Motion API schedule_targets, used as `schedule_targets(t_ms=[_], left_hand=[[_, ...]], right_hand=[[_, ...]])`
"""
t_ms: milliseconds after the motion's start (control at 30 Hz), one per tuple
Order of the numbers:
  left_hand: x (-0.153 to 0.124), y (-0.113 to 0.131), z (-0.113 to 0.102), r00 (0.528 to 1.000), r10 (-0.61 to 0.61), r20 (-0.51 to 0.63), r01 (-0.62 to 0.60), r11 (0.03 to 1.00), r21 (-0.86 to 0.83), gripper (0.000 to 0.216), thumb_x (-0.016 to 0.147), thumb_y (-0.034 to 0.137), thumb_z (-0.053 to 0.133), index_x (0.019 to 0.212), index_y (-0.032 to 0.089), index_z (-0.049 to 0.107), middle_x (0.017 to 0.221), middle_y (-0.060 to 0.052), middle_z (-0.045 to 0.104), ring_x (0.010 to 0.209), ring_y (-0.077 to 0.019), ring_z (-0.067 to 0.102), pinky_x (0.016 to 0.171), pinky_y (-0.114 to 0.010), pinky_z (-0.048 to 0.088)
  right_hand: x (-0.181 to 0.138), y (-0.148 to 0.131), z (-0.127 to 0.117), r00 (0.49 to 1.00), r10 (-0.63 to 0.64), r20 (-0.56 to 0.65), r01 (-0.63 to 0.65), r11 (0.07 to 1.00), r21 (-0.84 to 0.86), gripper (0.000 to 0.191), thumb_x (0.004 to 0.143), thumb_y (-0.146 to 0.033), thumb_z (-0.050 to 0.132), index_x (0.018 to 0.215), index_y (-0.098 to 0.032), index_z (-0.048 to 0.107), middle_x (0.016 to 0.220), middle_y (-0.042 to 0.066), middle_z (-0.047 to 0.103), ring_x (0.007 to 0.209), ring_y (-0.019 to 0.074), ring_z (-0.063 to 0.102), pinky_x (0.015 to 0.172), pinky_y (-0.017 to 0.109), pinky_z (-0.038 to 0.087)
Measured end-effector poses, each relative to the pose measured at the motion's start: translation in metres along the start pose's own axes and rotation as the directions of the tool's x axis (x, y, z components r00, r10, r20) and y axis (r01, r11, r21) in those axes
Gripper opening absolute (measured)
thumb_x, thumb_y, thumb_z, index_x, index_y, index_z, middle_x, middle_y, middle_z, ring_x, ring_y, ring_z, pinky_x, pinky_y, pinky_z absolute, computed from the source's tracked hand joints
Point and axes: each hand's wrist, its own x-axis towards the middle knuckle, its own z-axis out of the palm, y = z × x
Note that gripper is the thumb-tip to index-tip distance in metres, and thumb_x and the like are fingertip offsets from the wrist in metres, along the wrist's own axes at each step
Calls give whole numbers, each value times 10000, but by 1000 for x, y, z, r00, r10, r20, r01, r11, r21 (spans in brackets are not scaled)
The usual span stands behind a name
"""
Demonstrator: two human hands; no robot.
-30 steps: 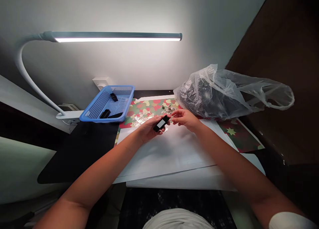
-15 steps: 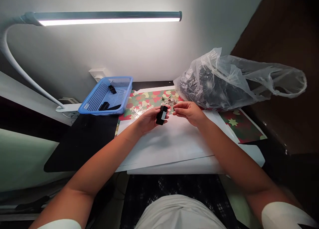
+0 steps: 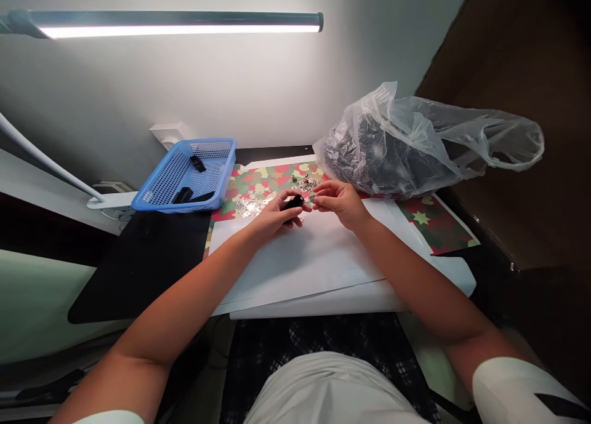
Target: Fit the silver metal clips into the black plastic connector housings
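My left hand (image 3: 276,216) holds a small black rectangular case (image 3: 294,202) in its fingertips, and the fingers hide most of it. My right hand (image 3: 339,203) is close beside it, with fingers pinched together near the case. Anything tiny in that pinch is too small to tell. Both hands are above a camouflage-patterned paper (image 3: 263,181) strewn with silver flakes (image 3: 252,206). A darker cluster of metallic bits (image 3: 305,183) lies just beyond my fingertips. A white sheet (image 3: 295,264) lies under my wrists.
A blue plastic mesh basket (image 3: 159,193) holding black items stands to the left on a black desk surface (image 3: 148,252). To the right lies a clear plastic bag (image 3: 383,147) of dark contents, above star-print paper (image 3: 436,224). A lamp bar (image 3: 175,27) hangs overhead.
The black case has turned in my left fingers and its white panel no longer shows. My view has tilted slightly, shifting the scene up and left.
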Motion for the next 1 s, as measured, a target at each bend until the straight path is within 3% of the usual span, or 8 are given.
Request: schedule_targets(t_ms=[133,300,467,600,767,900,1000], left_hand=[[-2,1,5,1000,15,-12,-15,999,36,490,740,350,792,1142,227,542,860,11,650,597,-58,510,558,-205,362],[-1,3,8,998,-30,-46,27,997,-77,470,794,443,700,1199,233,589,941,-12,626,620,-61,536,564,-211,409],[0,6,9,992,-116,-46,110,987,-114,472,804,412,650,1237,234,590,934,-31,639,633,-86,567,531,-202,403],[-2,6,10,988,-155,-9,153,982,-113,472,811,369,637,1262,241,586,944,-43,654,662,-100,578,522,-185,393],[-2,4,7,989,-149,18,150,980,-129,476,827,383,634,1275,228,588,943,-54,666,657,-100,576,527,-190,401],[-1,0,5,989,-146,38,150,979,-139,468,849,376,636,1290,229,576,949,-51,673,671,-104,592,554,-206,438],[-2,-2,4,990,-119,70,129,976,-177,446,849,372,676,1249,206,571,957,-59,675,705,-123,623,623,-246,502]], right_hand=[[0,2,2,998,-36,44,37,999,-23,358,574,-379,842,869,-202,743,735,-10,692,712,131,678,715,293,556],[1,5,-1,999,-18,38,22,992,-124,345,587,-421,844,783,-188,680,746,2,691,775,156,679,660,265,525],[5,7,-3,983,-175,-58,159,963,-215,319,591,-443,836,726,-193,689,614,-35,575,613,105,538,539,234,429],[2,2,-2,998,-46,-46,43,997,-71,297,573,-407,834,717,-191,691,581,-32,613,528,95,545,482,222,416],[-1,-1,-2,991,129,-24,-126,986,112,365,481,-348,894,727,-182,680,681,-3,711,633,119,680,599,214,527],[0,1,-3,989,144,-42,-139,985,101,382,520,-401,896,744,-182,678,691,5,716,630,119,685,579,205,514],[1,6,-3,998,33,-56,-36,998,-46,316,602,-430,841,725,-177,697,686,16,705,575,115,633,523,222,469]])
